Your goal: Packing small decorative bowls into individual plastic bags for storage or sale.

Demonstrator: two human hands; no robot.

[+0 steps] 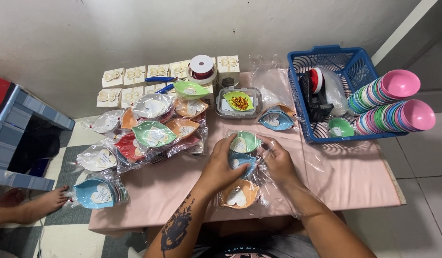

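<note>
Left hand (220,168) and right hand (278,162) over mid-desk (354,181), fingers curled, gripping a blue leaf-shaped dish (242,161) in clear wrap. Green dish (245,141) just above, orange dish (239,195) below. Blue basket (297,86) to the right.

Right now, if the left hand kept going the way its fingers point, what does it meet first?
Left hand points up-right, fingers already on the wrapped green leaf dish. Beyond that, likely the clear container with the yellow-green dish; depth unclear.

Left hand (220,167) covers part of blue dish (242,161); its fingertips hidden. Orange dish (240,195) below blurred under wrap. Forearms cut by bottom edge.
</note>
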